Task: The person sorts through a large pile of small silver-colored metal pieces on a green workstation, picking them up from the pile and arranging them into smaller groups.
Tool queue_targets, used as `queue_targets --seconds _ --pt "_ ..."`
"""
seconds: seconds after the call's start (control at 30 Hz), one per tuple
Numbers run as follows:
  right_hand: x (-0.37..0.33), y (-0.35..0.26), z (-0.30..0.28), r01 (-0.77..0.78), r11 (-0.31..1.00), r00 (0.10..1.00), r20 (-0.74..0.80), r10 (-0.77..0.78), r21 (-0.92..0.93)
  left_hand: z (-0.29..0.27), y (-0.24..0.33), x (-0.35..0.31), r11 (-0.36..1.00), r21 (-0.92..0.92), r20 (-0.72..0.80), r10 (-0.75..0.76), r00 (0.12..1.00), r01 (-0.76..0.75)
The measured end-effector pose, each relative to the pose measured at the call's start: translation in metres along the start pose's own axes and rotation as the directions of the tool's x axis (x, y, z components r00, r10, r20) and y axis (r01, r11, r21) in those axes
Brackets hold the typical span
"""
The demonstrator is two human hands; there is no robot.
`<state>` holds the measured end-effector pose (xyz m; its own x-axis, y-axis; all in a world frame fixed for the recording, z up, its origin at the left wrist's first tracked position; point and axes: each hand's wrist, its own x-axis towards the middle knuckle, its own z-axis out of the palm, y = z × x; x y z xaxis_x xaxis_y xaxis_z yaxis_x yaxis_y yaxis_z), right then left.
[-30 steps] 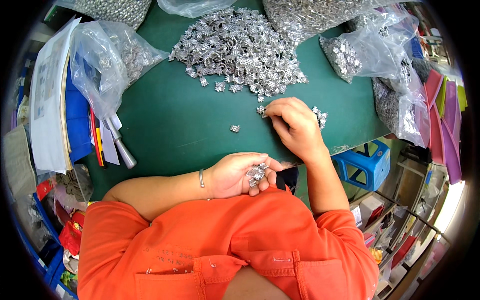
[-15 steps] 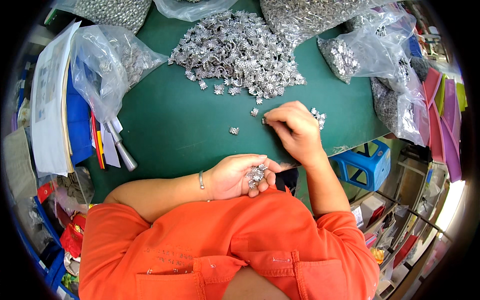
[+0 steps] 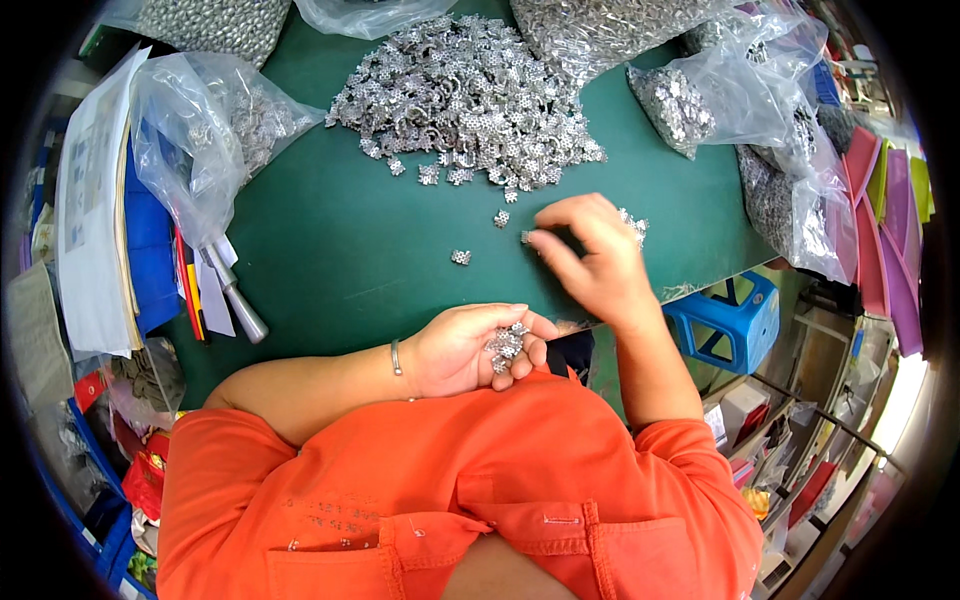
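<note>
My left hand (image 3: 470,350) lies palm up at the table's near edge, fingers curled round several small silvery metal pieces (image 3: 508,343) with perforated, jagged outlines. Ahead of it and to the right is my right hand (image 3: 595,260), slightly blurred, thumb and forefinger parted. By its thumb tip a single metal piece (image 3: 526,238) lies on the green table (image 3: 370,240). Two more loose pieces, one farther off (image 3: 502,218) and one to the left (image 3: 460,257), rest nearby. A small cluster of pieces (image 3: 634,228) is partly hidden behind the right hand.
A big heap of the same pieces (image 3: 470,100) covers the far middle. Clear plastic bags of metal parts stand left (image 3: 200,140), back (image 3: 610,30) and right (image 3: 740,100). Papers (image 3: 95,210), pens (image 3: 190,290) and a metal-handled tool (image 3: 240,300) line the left. A blue stool (image 3: 730,325) stands right.
My right thumb and forefinger have moved apart, and the hand has shifted slightly off the piece at its thumb. My left hand keeps its hold on its metal pieces. The whole view has shifted slightly.
</note>
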<state>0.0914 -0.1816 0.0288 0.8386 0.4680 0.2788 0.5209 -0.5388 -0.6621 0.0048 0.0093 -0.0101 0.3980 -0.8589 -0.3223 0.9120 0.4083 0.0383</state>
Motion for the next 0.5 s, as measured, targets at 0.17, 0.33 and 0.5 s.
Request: queue_targets --seconds 0.17,0.33,0.5 --pt "0.003 0.002 0.01 0.051 0.997 0.998 0.025 -0.053 0.053 -0.001 0.0 0.001 1.0 -0.008 0.032 0.009 0.999 -0.008" --pt "0.006 0.004 -0.002 0.001 1.0 1.0 -0.016 -0.001 -0.017 -0.002 0.0 0.0 1.0 -0.02 0.024 0.002 1.0 -0.002" --pt "0.0 0.0 0.009 0.091 0.994 0.994 0.066 -0.087 -0.057 -0.001 0.001 0.001 1.0 -0.005 0.021 -0.008 1.0 0.008"
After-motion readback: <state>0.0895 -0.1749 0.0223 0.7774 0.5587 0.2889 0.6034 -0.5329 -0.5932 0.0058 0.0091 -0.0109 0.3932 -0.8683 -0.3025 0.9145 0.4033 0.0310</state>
